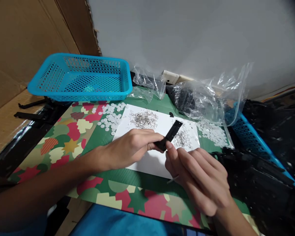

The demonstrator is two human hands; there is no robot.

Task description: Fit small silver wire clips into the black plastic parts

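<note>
A narrow black plastic part is pinched between the thumb and fingers of my left hand, tilted up and to the right above a white sheet. The thumb and forefinger of my right hand press together against the part's lower end. Whatever they hold there is hidden. A thin pale sliver juts out beneath my right palm; its kind is unclear. On the white sheet lie two piles of small metal springs or wire clips, one pile behind my left hand, the other pile beside the black part.
White discs lie left of the sheet, more white pieces to its right. A blue basket stands at the back left. Clear plastic bags lie along the wall. Black parts heap up at right around another blue basket.
</note>
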